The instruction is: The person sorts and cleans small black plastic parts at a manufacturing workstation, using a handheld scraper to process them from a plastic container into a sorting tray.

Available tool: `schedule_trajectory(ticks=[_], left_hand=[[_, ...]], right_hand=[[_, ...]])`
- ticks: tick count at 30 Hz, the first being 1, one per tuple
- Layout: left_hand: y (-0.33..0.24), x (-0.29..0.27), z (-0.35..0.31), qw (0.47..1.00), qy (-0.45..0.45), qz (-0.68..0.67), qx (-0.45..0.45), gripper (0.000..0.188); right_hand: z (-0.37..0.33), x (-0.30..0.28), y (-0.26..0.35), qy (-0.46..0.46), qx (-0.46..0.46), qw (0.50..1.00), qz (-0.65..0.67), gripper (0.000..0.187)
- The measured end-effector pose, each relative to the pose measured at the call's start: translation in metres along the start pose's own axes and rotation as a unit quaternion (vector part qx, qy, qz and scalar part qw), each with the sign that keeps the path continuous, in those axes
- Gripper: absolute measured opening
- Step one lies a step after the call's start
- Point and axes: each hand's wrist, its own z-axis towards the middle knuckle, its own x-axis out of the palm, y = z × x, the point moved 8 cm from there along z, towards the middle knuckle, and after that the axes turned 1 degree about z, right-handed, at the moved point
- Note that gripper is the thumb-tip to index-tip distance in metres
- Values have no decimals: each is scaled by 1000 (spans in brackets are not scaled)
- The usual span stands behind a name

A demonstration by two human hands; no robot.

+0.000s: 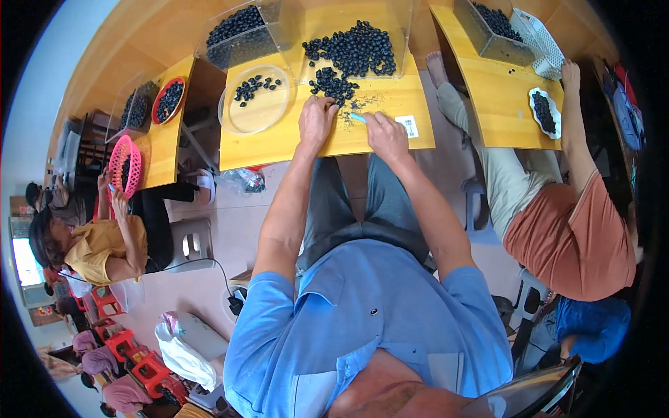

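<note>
My left hand [317, 122] is closed in a pinch at the near edge of a small heap of dark, round, nut-sized pieces [333, 85]. What lies between its fingertips is too small to make out. Gripped in my right hand [385, 136] is a slim tool with a light-blue handle [357, 117], pointing left toward the left fingertips. Dark crumbs [366, 101] are scattered around the tool on the yellow table [279, 150]. Beyond the small heap, a larger pile of the same pieces [355, 49] lies within a clear box.
Left of the heap sits a round clear tray [256, 124] with several dark pieces. A clear bin [240, 38] of them stands behind it. A white card [407, 126] lies by my right hand. Co-workers sit at tables on both sides, one holding a pink basket [134, 167].
</note>
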Motion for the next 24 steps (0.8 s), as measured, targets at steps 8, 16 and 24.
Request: schedule_trajectory(ticks=[8, 16, 24], left_hand=[[8, 1, -14, 977, -13, -194, -85, 18], [16, 26, -46, 914, -7, -364, -178, 16], [2, 23, -44, 950, -27, -302, -81, 28]], right_hand=[[-1, 0, -2, -4, 0, 1000, 0, 20], [1, -1, 0, -16, -14, 1000, 3, 20], [1, -1, 1, -8, -24, 1000, 1, 19]])
